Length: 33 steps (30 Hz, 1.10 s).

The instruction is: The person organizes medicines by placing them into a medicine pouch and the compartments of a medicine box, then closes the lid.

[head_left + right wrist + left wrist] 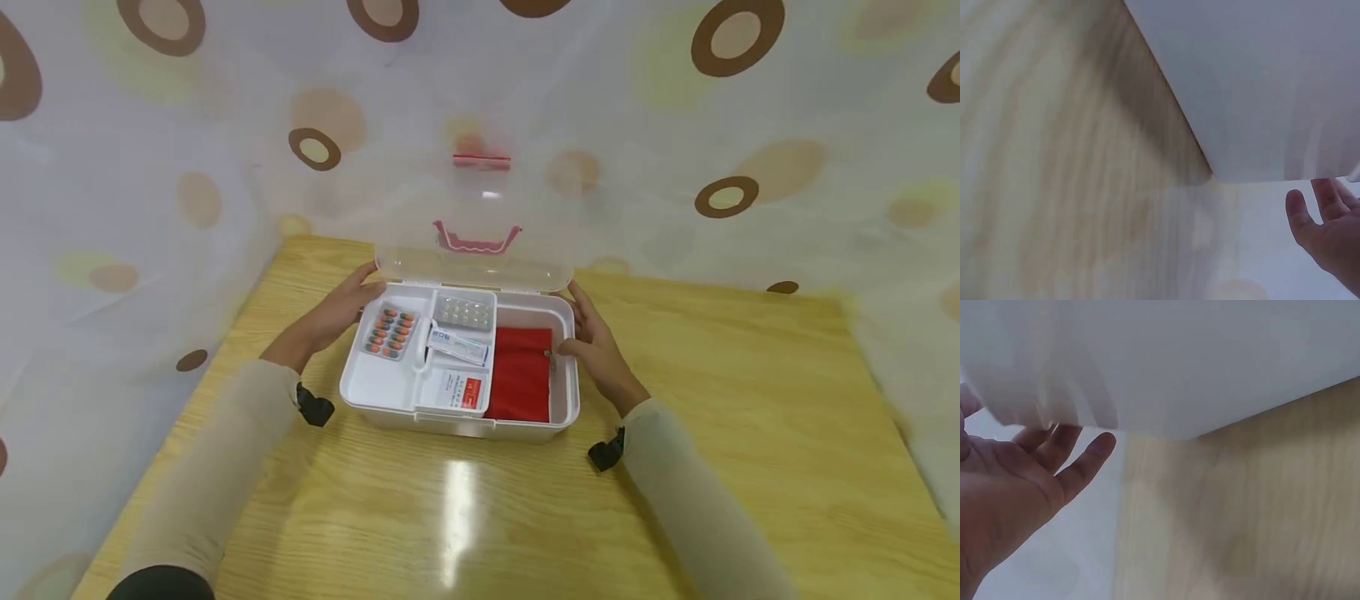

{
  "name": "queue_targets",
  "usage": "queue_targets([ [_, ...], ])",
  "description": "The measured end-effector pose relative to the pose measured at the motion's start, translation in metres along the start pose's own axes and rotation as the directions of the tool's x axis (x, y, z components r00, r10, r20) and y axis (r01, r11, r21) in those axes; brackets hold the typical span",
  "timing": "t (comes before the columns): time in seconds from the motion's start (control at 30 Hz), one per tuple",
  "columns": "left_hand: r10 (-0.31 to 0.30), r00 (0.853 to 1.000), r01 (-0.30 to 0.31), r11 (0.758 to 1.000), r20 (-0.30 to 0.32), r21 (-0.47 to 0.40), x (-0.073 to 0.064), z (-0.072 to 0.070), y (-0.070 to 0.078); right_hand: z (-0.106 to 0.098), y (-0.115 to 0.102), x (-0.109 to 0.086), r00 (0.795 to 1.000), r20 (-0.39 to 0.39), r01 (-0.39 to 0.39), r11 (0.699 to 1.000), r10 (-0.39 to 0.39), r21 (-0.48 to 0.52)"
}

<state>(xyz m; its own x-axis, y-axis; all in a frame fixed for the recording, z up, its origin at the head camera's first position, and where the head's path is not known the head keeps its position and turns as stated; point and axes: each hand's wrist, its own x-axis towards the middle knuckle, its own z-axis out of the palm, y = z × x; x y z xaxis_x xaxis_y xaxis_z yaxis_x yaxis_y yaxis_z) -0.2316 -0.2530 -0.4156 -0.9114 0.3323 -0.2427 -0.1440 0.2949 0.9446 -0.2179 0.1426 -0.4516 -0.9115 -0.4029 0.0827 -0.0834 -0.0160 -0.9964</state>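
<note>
A white plastic medicine box (457,427) stands on the table, its clear lid (420,258) with a pink handle (477,244) raised at the back. My left hand (337,312) grips its left end, thumb at the rim. At the right end my right hand (600,350) holds the wall, thumb over the rim and fingers outside. In the white divided tray (386,387) lie a capsule blister pack (390,332), a clear tablet blister pack (465,313), a blue-printed packet (459,345) and a red-and-white packet (461,391). A red pouch (521,375) lies in the box's right part.
The wooden table (712,417) extends to both sides and in front of the box. A white curtain-like sheet (615,167) with brown and yellow circles stands close behind the box and along the table's left and right sides.
</note>
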Motion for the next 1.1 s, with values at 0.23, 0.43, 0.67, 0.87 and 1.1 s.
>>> queue_targets([
  [0.23,-0.044,0.999,0.044,0.996,0.006,-0.081,0.005,0.035,-0.007,-0.010,-0.001,-0.022,0.994,-0.066,-0.095,0.995,0.093,-0.030],
  [0.43,-0.024,1.000,0.025,0.994,0.014,-0.102,0.012,0.057,-0.002,-0.020,-0.008,-0.037,0.972,-0.154,-0.192,0.978,0.178,-0.076],
  [0.67,0.030,0.999,-0.027,0.994,0.023,-0.109,0.014,0.084,0.005,-0.033,-0.016,-0.042,0.928,-0.212,-0.304,0.951,0.308,0.051],
  [0.87,0.080,0.997,-0.080,0.979,-0.010,-0.189,0.017,0.100,0.006,-0.046,-0.020,-0.046,0.938,-0.224,-0.259,0.964,0.266,0.062],
  [1.1,0.202,0.978,-0.204,0.903,-0.046,-0.377,0.018,0.107,0.007,-0.051,-0.014,-0.046,0.975,-0.194,-0.078,0.985,0.107,0.152],
])
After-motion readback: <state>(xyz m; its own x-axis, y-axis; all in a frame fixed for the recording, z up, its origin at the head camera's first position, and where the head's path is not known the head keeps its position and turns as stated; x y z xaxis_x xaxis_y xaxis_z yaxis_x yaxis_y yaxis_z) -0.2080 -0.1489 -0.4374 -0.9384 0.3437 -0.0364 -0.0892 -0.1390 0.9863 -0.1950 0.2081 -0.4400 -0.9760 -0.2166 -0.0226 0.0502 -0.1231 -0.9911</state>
